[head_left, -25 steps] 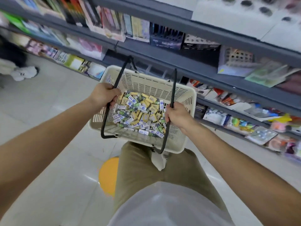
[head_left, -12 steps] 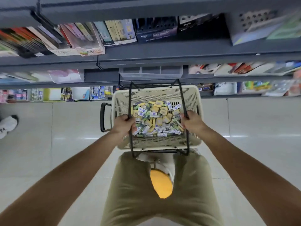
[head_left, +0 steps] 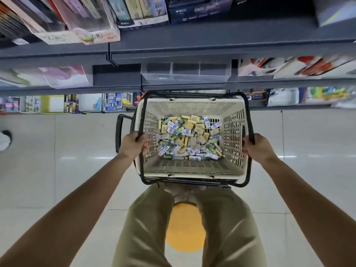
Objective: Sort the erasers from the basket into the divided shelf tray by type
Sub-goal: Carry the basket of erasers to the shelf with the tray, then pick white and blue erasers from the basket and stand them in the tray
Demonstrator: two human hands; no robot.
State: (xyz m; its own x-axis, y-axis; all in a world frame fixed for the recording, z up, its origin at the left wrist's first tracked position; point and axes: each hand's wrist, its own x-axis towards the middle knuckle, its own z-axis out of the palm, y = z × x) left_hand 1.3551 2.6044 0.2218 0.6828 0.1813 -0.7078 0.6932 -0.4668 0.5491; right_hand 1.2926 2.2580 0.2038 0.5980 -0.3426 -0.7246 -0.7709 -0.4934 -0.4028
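Note:
A cream plastic basket (head_left: 189, 167) with black handles hangs in front of me, just below the shelf edge. Its floor is covered with several small erasers (head_left: 187, 138) in yellow, white-and-blue and green wrappers. My left hand (head_left: 133, 144) grips the black handle on the basket's left rim. My right hand (head_left: 257, 146) grips the black handle on the right rim. A clear divided tray (head_left: 185, 77) with three visible compartments stands on the grey shelf directly beyond the basket; I see nothing in it.
Grey shelves (head_left: 173, 47) run across the top, packed with stationery boxes and packets. Beside the tray is a dark gap (head_left: 116, 74). Below me are my khaki trousers, a round yellow stool (head_left: 185, 230) and a white tiled floor (head_left: 67, 170).
The view has swung to face the shelf squarely and come closer. The handles have spread out to the basket's sides, with both hands still gripping them.

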